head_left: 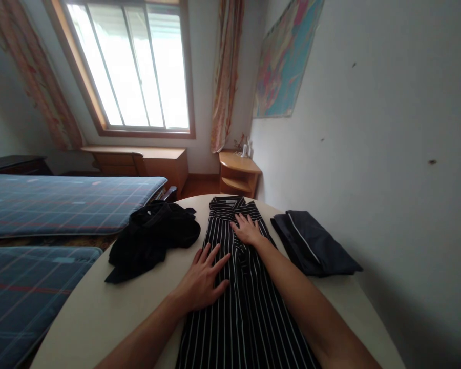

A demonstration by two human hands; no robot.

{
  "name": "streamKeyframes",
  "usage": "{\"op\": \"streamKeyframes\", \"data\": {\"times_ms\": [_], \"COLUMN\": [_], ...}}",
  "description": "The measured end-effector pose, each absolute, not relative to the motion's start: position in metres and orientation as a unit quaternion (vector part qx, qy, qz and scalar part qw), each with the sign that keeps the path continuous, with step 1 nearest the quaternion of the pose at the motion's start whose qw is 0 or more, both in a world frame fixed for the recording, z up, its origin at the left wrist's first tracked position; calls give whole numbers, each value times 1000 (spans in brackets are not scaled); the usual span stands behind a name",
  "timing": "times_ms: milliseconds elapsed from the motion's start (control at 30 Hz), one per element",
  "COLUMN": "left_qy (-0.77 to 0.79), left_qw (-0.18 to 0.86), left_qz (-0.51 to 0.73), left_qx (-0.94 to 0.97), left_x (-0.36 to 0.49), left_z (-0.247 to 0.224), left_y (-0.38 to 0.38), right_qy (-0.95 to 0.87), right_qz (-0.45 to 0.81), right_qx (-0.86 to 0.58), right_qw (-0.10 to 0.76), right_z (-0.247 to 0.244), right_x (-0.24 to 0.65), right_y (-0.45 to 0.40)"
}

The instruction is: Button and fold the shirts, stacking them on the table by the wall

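Black trousers with white stripes (pixel 234 318) lie spread lengthwise on a pale round table (pixel 138 318), waistband at the far end and legs running toward me. My left hand (pixel 205 279) rests flat on their left side, fingers spread. Farther up, near the waistband, my right hand (pixel 248 229) lies on the cloth, fingers apart; it grips nothing. A crumpled black garment (pixel 153 238) is left of the trousers. On the right sits a folded dark navy garment (pixel 315 243) with a white piping line.
Two plaid mattresses (pixel 61 205) stand left of the table. A white wall (pixel 392 205) runs along the right. Beyond the table are a corner shelf (pixel 240 163), a wooden desk (pixel 165 154) with a chair (pixel 119 163), and a window (pixel 134 66).
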State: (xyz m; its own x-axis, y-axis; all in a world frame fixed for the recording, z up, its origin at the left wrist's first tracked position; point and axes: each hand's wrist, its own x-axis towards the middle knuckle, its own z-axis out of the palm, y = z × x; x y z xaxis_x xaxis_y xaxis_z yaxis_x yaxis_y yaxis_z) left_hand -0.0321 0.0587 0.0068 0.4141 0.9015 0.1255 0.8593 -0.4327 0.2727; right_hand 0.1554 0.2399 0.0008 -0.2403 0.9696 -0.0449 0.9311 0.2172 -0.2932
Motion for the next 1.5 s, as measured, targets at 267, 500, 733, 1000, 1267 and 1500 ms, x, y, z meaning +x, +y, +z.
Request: {"op": "streamKeyframes", "data": {"times_ms": [267, 500, 733, 1000, 1267, 1500], "left_qy": [523, 525, 505, 489, 462, 462], "left_qw": [71, 58, 11, -3, 99, 100], "left_qz": [131, 105, 91, 102, 68, 74], "left_qx": [839, 843, 858, 866, 879, 878], "left_x": [-43, -48, -47, -14, -29, -32], "left_z": [-3, -2, 5, 13, 4, 4], "left_y": [67, 90, 129, 64, -28, -45], "right_qy": [-774, -804, -814, -840, -839, -828], "right_qz": [60, 26, 133, 121, 104, 57], "right_qx": [-596, -574, -563, -523, -521, -539], "right_qw": [205, 156, 56, 77, 117, 142], "right_z": [24, 34, 22, 13, 34, 35], "right_x": [164, 182, 201, 209, 206, 194], "right_y": [226, 136, 55, 30, -24, -50]}}
